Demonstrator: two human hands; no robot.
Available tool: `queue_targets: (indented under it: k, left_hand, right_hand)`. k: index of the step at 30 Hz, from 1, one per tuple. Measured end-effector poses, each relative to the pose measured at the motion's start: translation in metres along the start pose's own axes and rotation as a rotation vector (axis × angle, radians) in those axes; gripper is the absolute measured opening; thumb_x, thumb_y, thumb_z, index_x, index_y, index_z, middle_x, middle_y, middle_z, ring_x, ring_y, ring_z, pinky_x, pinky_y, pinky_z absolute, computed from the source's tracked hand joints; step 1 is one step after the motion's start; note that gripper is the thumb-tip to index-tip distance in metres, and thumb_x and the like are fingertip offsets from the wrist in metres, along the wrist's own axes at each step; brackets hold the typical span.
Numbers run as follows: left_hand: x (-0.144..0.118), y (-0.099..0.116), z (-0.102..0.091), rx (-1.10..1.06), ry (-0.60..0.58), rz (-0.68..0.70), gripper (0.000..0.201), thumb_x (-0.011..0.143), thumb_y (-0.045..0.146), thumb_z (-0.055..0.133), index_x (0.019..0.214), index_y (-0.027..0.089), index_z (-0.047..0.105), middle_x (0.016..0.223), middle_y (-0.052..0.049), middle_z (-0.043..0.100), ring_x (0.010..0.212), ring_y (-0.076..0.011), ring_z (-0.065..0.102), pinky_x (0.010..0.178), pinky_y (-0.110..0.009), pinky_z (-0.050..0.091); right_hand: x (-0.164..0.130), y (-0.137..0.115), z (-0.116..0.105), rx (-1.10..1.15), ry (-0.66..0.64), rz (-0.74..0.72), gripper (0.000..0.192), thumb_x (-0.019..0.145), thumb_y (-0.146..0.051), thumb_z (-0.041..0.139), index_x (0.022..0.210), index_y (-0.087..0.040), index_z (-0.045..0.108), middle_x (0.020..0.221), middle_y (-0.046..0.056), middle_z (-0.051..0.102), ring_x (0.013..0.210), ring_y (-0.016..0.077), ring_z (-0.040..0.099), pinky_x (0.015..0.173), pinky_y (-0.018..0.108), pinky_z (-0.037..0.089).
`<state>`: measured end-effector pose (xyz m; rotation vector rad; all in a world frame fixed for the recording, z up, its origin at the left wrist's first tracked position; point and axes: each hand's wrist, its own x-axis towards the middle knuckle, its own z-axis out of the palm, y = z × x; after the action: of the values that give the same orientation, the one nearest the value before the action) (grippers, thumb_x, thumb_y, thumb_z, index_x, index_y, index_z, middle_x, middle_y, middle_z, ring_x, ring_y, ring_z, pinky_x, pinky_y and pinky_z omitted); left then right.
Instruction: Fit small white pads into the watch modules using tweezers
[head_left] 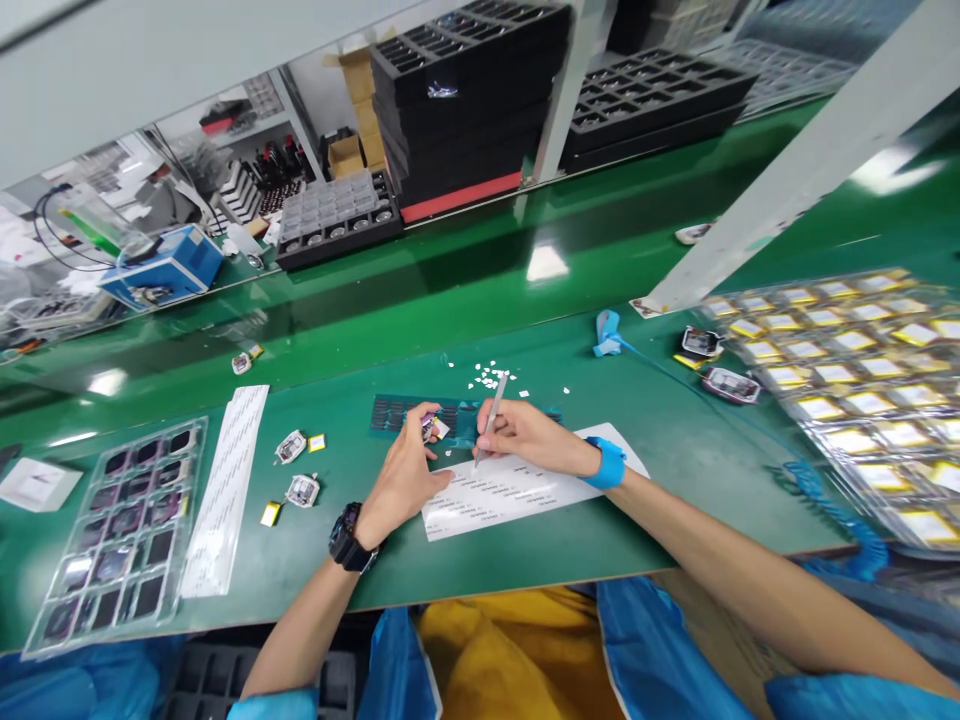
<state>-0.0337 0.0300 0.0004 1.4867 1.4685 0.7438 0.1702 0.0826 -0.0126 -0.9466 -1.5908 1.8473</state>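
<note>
So the left hand [405,470], the one with the black wristwatch [350,538], has its fingers pinched around a small silvery component with a purple bit [430,427], holding it just above the green worktop [600,520]; the right hand [525,435], with a blue wrist strap [609,462], has its fingers gripped round a slim metal pair of tweezers [489,420], tip pointing down at the white sheet of printed labels [510,490] lying right under both hands; just behind the hands there's a teal strip with rows of small dark pads [397,413], and a scatter of tiny white paper bits [491,378] a little further back; off to the left sit two small silvery modules [297,470] with little yellow squares beside them, a long white backing strip [225,485], and a clear plastic tray of dark rectangular parts [124,525]; over on the right is a big clear tray of yellow-and-silver cells [847,380], with a couple more loose modules near its left edge; stacked black trays [465,90] stand at the back, well apart from the hands.
</note>
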Motion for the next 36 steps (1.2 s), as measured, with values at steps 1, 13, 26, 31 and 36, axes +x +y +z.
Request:
queue_targets:
  k: [1, 13, 26, 31, 36]
  left_hand:
    - [0.001, -0.001, 0.001, -0.098, 0.005, 0.014, 0.076, 0.062, 0.010, 0.072, 0.129, 0.025, 0.040, 0.107, -0.005, 0.056, 0.090, -0.0174, 0.060, 0.078, -0.032, 0.052]
    - [-0.003, 0.018, 0.018, -0.994, -0.018, 0.088, 0.055, 0.070, 0.009, 0.071, 0.115, 0.026, 0.044, 0.119, -0.006, 0.066, 0.113, -0.0179, 0.062, 0.106, -0.040, 0.042]
    - [-0.007, 0.016, 0.025, -0.979, -0.011, 0.173, 0.051, 0.075, 0.013, 0.072, 0.114, 0.026, 0.042, 0.121, -0.006, 0.064, 0.116, -0.0167, 0.061, 0.106, -0.039, 0.042]
    - [-0.007, 0.017, 0.025, -0.968, -0.003, 0.168, 0.051, 0.076, 0.014, 0.073, 0.114, 0.026, 0.041, 0.120, -0.007, 0.064, 0.115, -0.0179, 0.062, 0.106, -0.041, 0.041]
    - [-0.007, 0.017, 0.025, -0.981, -0.005, 0.174, 0.052, 0.075, 0.015, 0.073, 0.114, 0.027, 0.041, 0.121, -0.006, 0.064, 0.118, -0.0184, 0.060, 0.108, -0.041, 0.040]
  right_hand:
    - [-0.001, -0.004, 0.000, 0.025, 0.042, -0.005, 0.039, 0.072, -0.050, 0.075, 0.080, -0.021, 0.049, 0.070, 0.003, 0.072, 0.066, 0.0174, 0.072, 0.056, 0.026, 0.054]
    - [-0.007, -0.016, 0.038, 0.182, 0.527, -0.257, 0.040, 0.068, -0.050, 0.080, 0.076, -0.023, 0.052, 0.070, 0.003, 0.074, 0.071, 0.0209, 0.075, 0.061, 0.029, 0.060]
    - [-0.007, -0.014, 0.041, 0.067, 0.582, -0.325, 0.038, 0.070, -0.053, 0.078, 0.074, -0.023, 0.054, 0.065, 0.002, 0.072, 0.065, 0.0203, 0.074, 0.056, 0.028, 0.058]
    - [-0.007, -0.014, 0.043, 0.061, 0.608, -0.352, 0.039, 0.070, -0.054, 0.077, 0.072, -0.022, 0.055, 0.064, 0.001, 0.069, 0.062, 0.0192, 0.072, 0.055, 0.029, 0.058]
    - [-0.008, -0.014, 0.046, 0.027, 0.652, -0.386, 0.037, 0.072, -0.052, 0.077, 0.071, -0.022, 0.056, 0.065, 0.001, 0.067, 0.064, 0.0186, 0.071, 0.055, 0.028, 0.057]
